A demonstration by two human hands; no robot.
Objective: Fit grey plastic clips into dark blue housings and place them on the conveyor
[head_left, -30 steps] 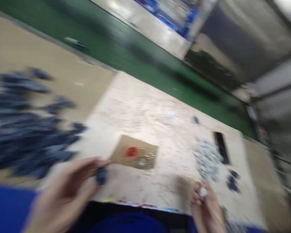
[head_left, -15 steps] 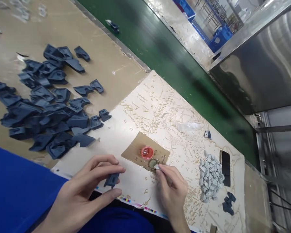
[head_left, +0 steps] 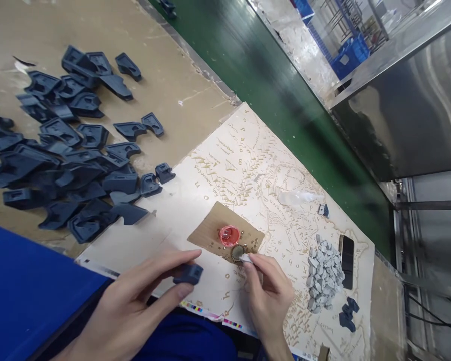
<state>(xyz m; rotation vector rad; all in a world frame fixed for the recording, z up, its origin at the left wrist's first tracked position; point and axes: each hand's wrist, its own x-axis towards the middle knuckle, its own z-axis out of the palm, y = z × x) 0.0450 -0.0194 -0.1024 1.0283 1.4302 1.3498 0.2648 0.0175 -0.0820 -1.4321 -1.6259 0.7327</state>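
I see the left hand (head_left: pixel 135 306) pinching a dark blue plastic part (head_left: pixel 188 274) between thumb and fingers, above the near edge of the surface (head_left: pixel 180 85). Right hand (head_left: pixel 266 296) grips a small pale piece (head_left: pixel 245 257), its tip touching the small round cap (head_left: pixel 237 251) on the brown card (head_left: pixel 214 228), beside the red cap (head_left: pixel 229 234). Pile of blue parts (head_left: pixel 60 160) sits toward the left edge; grey pieces (head_left: pixel 323 273) toward the right edge.

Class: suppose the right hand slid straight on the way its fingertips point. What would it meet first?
Most likely the small dark round cap just beyond the right hand; the pale piece it pinches is already at the cap's edge, and the red cap lies further along.
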